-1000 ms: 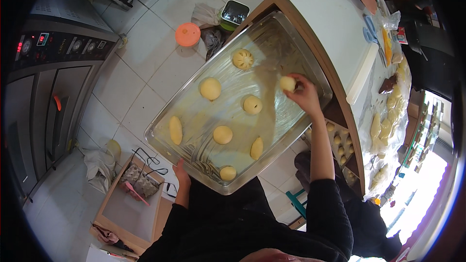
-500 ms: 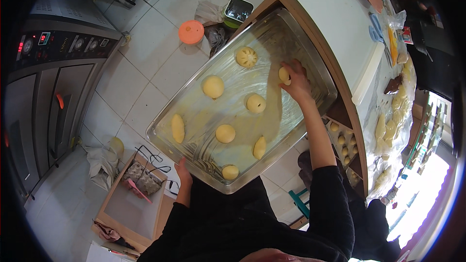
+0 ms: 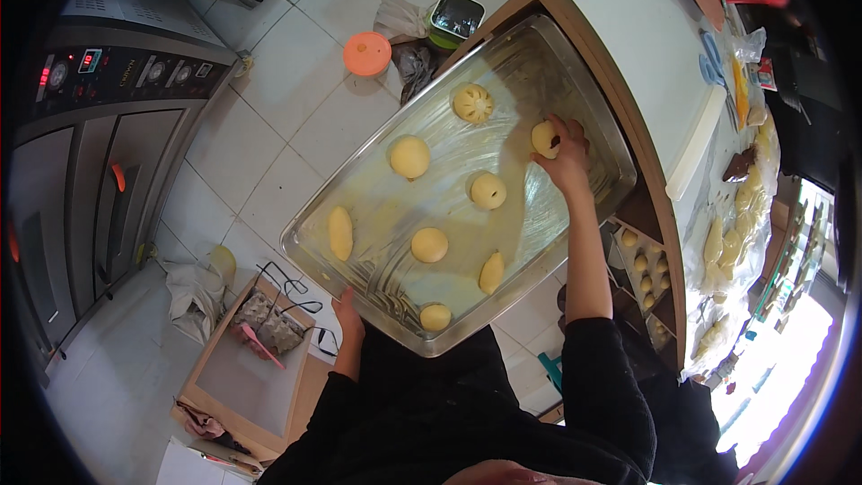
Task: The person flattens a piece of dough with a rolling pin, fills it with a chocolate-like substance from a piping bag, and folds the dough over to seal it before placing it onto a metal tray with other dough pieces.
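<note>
A large metal baking tray [image 3: 575,72] is held out over the tiled floor, its far edge near the wooden counter. Several pale dough balls lie on it, among them a scored one [image 3: 472,102] and a round one [image 3: 409,156]. My right hand [image 3: 564,151] reaches onto the tray's right side and grips a dough ball [image 3: 544,137] there. My left hand [image 3: 347,316] holds the tray's near edge from below, only partly visible.
A steel oven [image 3: 99,135] with a control panel stands at the left. An orange lid [image 3: 366,53] and a small container [image 3: 456,13] lie on the floor beyond the tray. The counter [image 3: 646,45] at right carries more dough pieces. A low wooden trolley [image 3: 242,368] stands at the lower left.
My right hand with the dough ball has moved down and inward on the tray's right side. The tray itself has stayed level in my left hand.
</note>
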Demonstrator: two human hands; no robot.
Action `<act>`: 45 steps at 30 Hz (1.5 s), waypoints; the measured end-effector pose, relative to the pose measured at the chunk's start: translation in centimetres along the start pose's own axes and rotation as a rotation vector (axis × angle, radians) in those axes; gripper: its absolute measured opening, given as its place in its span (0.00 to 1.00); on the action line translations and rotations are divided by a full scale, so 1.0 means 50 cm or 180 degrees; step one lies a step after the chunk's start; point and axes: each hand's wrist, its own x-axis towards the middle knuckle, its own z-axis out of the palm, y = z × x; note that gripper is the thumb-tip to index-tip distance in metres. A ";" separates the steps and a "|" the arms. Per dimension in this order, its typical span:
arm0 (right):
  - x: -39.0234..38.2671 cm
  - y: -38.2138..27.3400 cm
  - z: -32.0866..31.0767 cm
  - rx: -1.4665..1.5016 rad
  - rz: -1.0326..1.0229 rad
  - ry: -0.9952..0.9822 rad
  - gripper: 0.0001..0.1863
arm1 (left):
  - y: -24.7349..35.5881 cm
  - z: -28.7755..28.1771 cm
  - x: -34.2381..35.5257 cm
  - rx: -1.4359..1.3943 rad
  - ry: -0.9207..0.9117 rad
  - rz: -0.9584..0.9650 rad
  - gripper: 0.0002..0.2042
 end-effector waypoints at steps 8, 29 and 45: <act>0.022 0.028 0.004 0.0511 -0.0467 -0.0321 0.28 | 0.004 0.003 0.000 -0.0006 -0.0029 -0.0047 0.22; -0.086 -0.298 0.072 0.0634 -0.1912 -0.0944 0.38 | 0.012 0.009 -0.005 -0.0046 0.0025 -0.0096 0.20; -0.089 -0.354 0.123 0.0600 -0.2017 -0.1079 0.31 | 0.011 0.016 -0.014 -0.0020 0.0064 -0.0035 0.19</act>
